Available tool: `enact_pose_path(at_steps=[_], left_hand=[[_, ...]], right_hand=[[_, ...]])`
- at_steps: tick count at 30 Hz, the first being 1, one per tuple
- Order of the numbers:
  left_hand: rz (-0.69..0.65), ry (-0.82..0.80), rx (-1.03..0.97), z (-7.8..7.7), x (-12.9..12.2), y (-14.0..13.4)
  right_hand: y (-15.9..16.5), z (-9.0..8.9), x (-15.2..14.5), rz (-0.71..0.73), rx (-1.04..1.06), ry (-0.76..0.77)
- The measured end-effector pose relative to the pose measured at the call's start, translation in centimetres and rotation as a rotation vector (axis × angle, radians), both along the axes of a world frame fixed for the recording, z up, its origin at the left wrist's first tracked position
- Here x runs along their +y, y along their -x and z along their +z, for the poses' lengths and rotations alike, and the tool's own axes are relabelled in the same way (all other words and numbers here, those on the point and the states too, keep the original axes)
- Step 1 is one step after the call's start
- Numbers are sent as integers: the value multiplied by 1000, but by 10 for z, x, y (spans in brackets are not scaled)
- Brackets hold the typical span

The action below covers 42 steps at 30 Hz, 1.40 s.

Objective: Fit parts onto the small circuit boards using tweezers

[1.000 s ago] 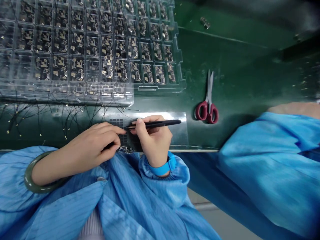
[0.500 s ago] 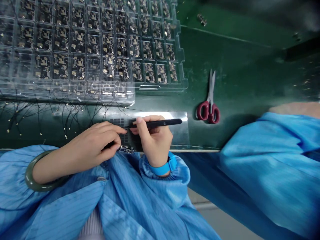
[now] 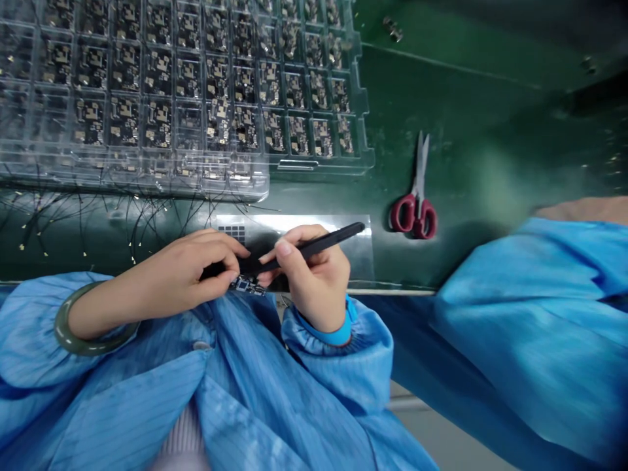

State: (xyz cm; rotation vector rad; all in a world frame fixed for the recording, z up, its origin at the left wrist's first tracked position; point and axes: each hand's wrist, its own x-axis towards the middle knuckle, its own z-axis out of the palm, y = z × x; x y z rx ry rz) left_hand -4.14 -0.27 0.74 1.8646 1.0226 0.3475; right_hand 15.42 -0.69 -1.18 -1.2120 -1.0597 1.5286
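Note:
My left hand [image 3: 196,265] is closed on a small circuit board [image 3: 248,284], held by the thumb and fingers at the table's front edge. Part of the board lies hidden under those fingers. My right hand [image 3: 314,275] grips a slim black pen-like tool [image 3: 324,243], its rear end pointing up and to the right. The tool's front end reaches down beside the board, but its tip is hard to make out. Just behind both hands lies a clear sheet [image 3: 360,255] with a grid of small black rectangles [image 3: 231,230].
Clear plastic trays [image 3: 318,163] full of circuit boards cover the back left. Thin black cables [image 3: 132,216] with small connectors hang along their front. Red-handled scissors [image 3: 417,196] lie to the right. A co-worker's blue sleeve [image 3: 540,281] rests at the far right.
My right hand has moved slightly right and turned, so the black tool now slants more, its front end lower and nearer the board. The whole view has shifted a little.

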Motion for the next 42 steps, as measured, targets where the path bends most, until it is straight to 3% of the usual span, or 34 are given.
enact_pose_path(at_steps=[15,28,36,42], left_hand=[[-7,-10,7,3,2,-1],[12,-20,11,4,1,-2],[29,-36,8,3,1,-1],[46,-18,14,3,1,0]], right_hand=[[5,-1,-5,-14,-91,-36],[8,-4,-14,-87,-200,-196],[2,-7,-13,-46,-359,-606],[-1,-15,-15,85,-421,-769]])
